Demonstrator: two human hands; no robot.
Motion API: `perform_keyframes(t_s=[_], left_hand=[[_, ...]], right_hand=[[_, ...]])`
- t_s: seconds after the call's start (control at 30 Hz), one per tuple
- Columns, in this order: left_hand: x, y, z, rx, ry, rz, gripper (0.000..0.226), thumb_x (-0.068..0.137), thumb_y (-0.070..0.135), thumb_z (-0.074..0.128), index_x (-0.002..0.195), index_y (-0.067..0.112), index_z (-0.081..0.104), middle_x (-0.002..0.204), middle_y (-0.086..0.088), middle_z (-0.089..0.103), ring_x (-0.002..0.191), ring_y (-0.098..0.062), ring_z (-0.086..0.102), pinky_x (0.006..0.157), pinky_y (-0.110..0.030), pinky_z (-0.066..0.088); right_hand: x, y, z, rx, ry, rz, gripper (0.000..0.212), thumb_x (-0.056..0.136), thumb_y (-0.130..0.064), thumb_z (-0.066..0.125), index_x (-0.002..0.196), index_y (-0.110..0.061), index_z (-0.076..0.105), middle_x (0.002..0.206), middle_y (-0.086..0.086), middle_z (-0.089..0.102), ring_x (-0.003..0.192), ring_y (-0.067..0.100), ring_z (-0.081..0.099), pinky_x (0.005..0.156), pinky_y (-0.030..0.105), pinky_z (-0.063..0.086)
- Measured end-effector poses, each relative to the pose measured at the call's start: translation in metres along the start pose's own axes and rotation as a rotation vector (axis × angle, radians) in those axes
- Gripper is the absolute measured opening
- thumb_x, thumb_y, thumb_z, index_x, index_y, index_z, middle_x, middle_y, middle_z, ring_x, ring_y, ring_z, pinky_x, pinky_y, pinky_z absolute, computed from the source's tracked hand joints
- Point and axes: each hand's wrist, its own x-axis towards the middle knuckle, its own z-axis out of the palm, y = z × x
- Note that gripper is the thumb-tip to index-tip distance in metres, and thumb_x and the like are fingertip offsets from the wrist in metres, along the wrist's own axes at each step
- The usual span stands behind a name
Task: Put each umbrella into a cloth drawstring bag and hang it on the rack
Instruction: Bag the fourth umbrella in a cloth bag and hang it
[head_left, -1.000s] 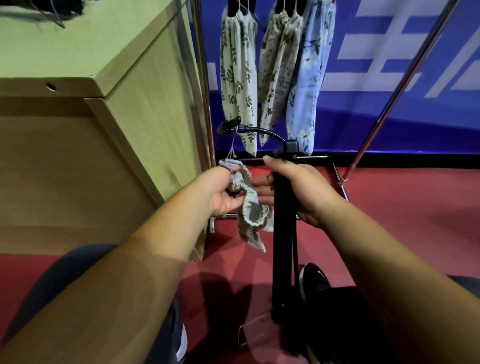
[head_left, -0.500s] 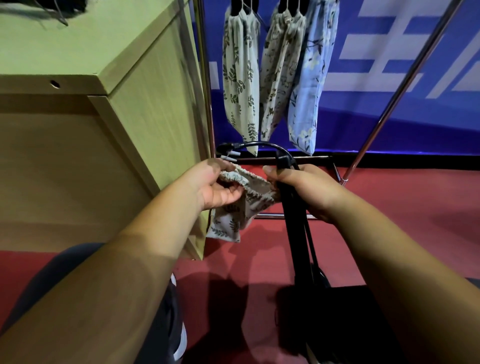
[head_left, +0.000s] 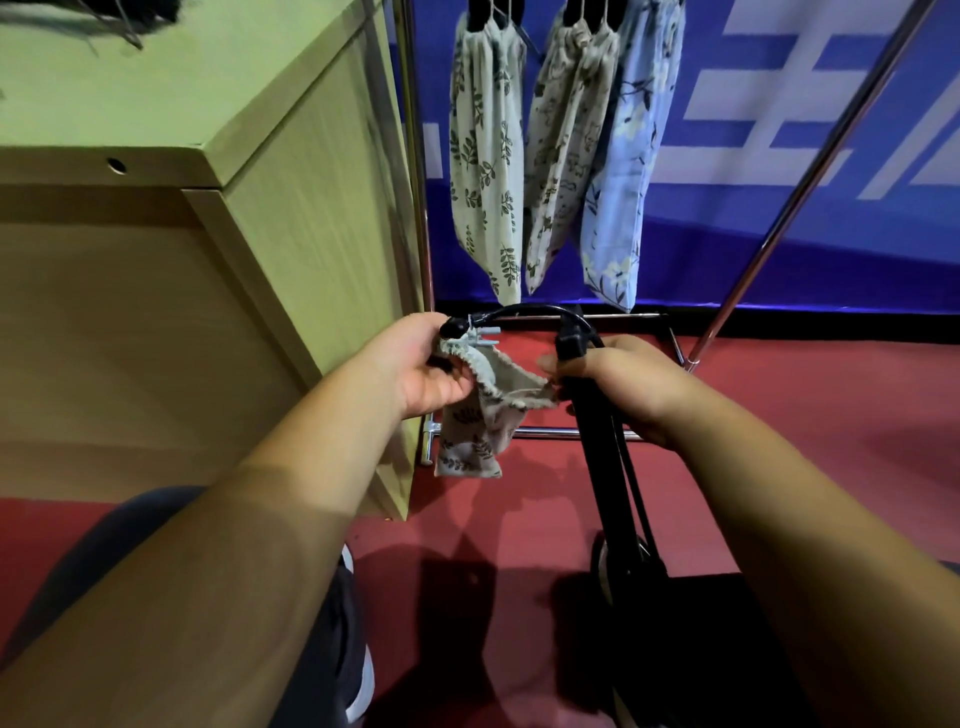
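1. Black umbrella: closed, nearly upright, its crook handle arching left; the right hand grips it just below the crook.
2. Drawstring bag: beige with a dark leaf print, limp. Its gathered mouth is stretched between the left hand and the right hand, and its body hangs down.
3. Three filled bags hang side by side on the rack.

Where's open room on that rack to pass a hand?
Open between the pale blue floral cloth bag and the slanted chrome rack pole. Crowded leftward: beige printed cloth bag and leaf-print cloth bag hang close together beside the wooden cabinet.
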Motion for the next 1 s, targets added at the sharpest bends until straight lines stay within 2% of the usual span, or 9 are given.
perform_keyframes(t_s=[0.13,0.23,0.37,0.53,0.63,0.73,0.8,0.87,1.0], left_hand=[[-0.001,-0.004,0.002,0.251,0.068,0.08,0.021,0.103,0.034,0.064,0.114,0.017,0.068,0.082,-0.004,0.075,0.059,-0.017,0.074,0.054,-0.027,0.061],[-0.007,-0.005,0.002,0.306,0.089,0.073,0.034,0.106,0.037,0.061,0.092,0.008,0.073,0.072,-0.006,0.076,0.054,-0.018,0.074,0.05,-0.031,0.062],[-0.005,-0.002,-0.002,0.479,0.204,0.155,0.026,0.1,0.037,0.067,0.08,0.021,0.062,0.057,0.005,0.065,0.042,-0.01,0.061,0.045,-0.016,0.049],[-0.002,0.0,-0.005,0.515,0.214,0.194,0.012,0.095,0.031,0.069,0.097,0.019,0.07,0.089,-0.008,0.074,0.062,-0.021,0.07,0.049,-0.023,0.056],[-0.001,0.0,-0.005,0.483,0.183,0.134,0.019,0.097,0.036,0.065,0.098,0.019,0.073,0.093,-0.007,0.077,0.061,-0.02,0.073,0.051,-0.027,0.06],[0.001,0.001,-0.006,0.498,0.198,0.139,0.021,0.094,0.04,0.066,0.1,0.022,0.074,0.094,-0.003,0.076,0.065,-0.018,0.072,0.05,-0.026,0.058],[0.001,-0.001,-0.004,0.514,0.202,0.169,0.02,0.093,0.04,0.068,0.098,0.022,0.074,0.088,-0.004,0.074,0.061,-0.019,0.071,0.049,-0.025,0.056],[0.001,-0.003,-0.002,0.6,0.236,0.243,0.02,0.093,0.043,0.07,0.096,0.023,0.072,0.081,-0.005,0.069,0.057,-0.019,0.066,0.053,-0.024,0.053],[0.003,-0.006,-0.001,0.759,0.242,0.365,0.022,0.092,0.044,0.071,0.094,0.022,0.072,0.069,-0.004,0.054,0.045,-0.016,0.043,0.047,-0.022,0.042]], right_hand=[[-0.001,0.0,-0.001,-0.011,-0.02,0.019,0.014,0.089,-0.019,0.084,0.093,-0.007,0.078,0.082,0.009,0.072,0.076,0.024,0.067,0.086,0.044,0.056],[-0.003,0.0,-0.001,-0.012,-0.035,0.031,0.014,0.089,-0.02,0.084,0.088,-0.011,0.073,0.079,0.007,0.07,0.072,0.023,0.066,0.077,0.039,0.054],[-0.008,-0.002,-0.003,-0.055,-0.048,0.061,0.016,0.087,-0.016,0.085,0.089,-0.009,0.071,0.078,0.008,0.071,0.068,0.021,0.065,0.073,0.037,0.054],[-0.007,0.002,-0.007,-0.119,-0.031,0.087,0.016,0.084,-0.014,0.086,0.082,-0.013,0.071,0.063,0.001,0.066,0.066,0.021,0.062,0.072,0.038,0.051],[-0.007,0.002,-0.009,-0.152,-0.058,0.112,0.02,0.08,-0.016,0.089,0.08,-0.012,0.07,0.067,0.006,0.064,0.066,0.024,0.06,0.069,0.038,0.05],[-0.009,0.001,-0.007,-0.171,-0.099,0.139,0.035,0.071,-0.021,0.089,0.095,0.0,0.074,0.079,0.013,0.069,0.071,0.028,0.06,0.07,0.042,0.051],[-0.009,0.001,-0.007,-0.205,-0.089,0.138,0.031,0.077,-0.02,0.088,0.097,-0.001,0.076,0.078,0.011,0.072,0.07,0.027,0.061,0.07,0.041,0.052],[-0.009,0.002,-0.007,-0.247,-0.061,0.137,0.016,0.084,-0.02,0.085,0.092,-0.008,0.078,0.075,0.008,0.075,0.069,0.024,0.063,0.071,0.04,0.052],[-0.006,0.003,-0.008,-0.337,0.03,0.115,0.013,0.086,-0.024,0.082,0.088,-0.011,0.079,0.077,0.005,0.08,0.07,0.021,0.067,0.073,0.036,0.052]])
